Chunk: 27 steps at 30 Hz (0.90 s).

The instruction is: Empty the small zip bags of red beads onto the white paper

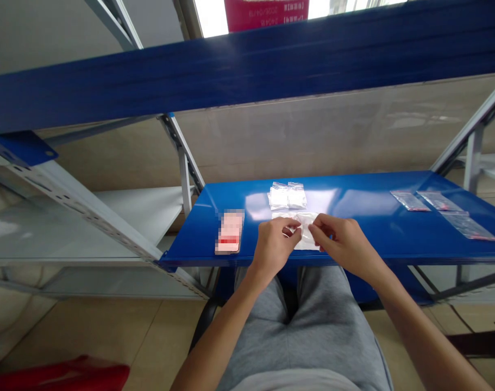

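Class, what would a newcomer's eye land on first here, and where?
The glossy blue shelf stands out most, with a wide blue crossbeam above it. At its front edge, the left hand and right hand pinch a whitish plastic packet. Behind them lie two packets; clear red-marked bags sit far right.

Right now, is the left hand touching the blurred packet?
No, the left hand is on the white bag, with a gap between it and the blurred packet.
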{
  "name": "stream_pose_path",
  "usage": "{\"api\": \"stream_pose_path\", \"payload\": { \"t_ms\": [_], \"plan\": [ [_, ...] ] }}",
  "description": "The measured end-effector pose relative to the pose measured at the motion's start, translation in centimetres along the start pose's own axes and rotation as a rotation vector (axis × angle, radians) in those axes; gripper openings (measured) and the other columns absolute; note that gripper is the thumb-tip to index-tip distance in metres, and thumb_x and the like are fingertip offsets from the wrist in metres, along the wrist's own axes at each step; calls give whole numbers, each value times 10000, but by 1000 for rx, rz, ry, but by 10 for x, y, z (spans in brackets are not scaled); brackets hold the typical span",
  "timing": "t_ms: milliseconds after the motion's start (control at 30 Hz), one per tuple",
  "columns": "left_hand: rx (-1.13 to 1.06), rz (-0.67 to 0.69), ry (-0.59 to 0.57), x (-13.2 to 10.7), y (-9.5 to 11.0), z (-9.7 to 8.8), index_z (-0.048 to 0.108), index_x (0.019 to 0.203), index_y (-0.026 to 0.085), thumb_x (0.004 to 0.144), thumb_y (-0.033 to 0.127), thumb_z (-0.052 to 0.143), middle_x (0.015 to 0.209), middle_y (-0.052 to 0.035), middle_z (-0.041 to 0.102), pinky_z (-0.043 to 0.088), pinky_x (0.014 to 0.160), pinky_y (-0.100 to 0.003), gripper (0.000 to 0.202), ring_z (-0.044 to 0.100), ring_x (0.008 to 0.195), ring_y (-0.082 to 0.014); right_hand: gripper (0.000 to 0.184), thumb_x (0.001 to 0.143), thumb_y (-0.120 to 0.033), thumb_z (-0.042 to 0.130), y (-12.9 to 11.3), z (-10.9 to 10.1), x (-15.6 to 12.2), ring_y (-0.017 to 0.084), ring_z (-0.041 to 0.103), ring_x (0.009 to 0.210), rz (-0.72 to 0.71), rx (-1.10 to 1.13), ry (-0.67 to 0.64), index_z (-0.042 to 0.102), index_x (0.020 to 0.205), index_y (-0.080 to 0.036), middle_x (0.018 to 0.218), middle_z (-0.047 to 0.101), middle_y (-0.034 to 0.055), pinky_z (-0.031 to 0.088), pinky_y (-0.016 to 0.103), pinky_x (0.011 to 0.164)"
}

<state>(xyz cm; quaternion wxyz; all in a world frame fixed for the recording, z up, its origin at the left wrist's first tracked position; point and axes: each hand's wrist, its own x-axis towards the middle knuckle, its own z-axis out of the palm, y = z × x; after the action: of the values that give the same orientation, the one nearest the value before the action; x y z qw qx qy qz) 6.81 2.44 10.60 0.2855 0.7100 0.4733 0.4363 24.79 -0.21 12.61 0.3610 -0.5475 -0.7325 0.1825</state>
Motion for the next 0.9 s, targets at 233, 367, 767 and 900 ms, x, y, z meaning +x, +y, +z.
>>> {"api": "stream_pose_path", "payload": {
  "t_ms": [233,367,767,900],
  "plan": [
    [-292,-61,-54,9,-10,-9,784,1015,171,838,285,730,963,-54,781,593,612,-230,217,695,675,-132,490,883,-600,652,54,13,20,253,727,957,364,630,-98,662,1173,-205,1105,747,136,599,356,736],
    [-267,-134,-76,13,-13,-12,775,1056,152,801,242,757,863,-42,757,552,567,-198,271,695,642,-126,461,757,-529,835,73,23,23,226,755,837,505,1062,-353,719,1020,-168,936,760,113,591,293,668],
    [-367,-226,-189,16,-25,-2,758,1023,114,691,156,825,829,-45,737,543,574,-212,342,676,614,-116,426,579,-337,968,79,11,19,145,685,710,516,1010,-348,735,873,-136,792,720,30,600,310,749],
    [-458,-197,-208,22,-31,11,757,1004,116,673,176,847,845,-46,731,563,597,-224,348,680,646,-122,399,550,-317,984,91,7,20,141,704,761,545,1049,-254,764,833,-144,820,740,34,615,296,829]
  ]
}}
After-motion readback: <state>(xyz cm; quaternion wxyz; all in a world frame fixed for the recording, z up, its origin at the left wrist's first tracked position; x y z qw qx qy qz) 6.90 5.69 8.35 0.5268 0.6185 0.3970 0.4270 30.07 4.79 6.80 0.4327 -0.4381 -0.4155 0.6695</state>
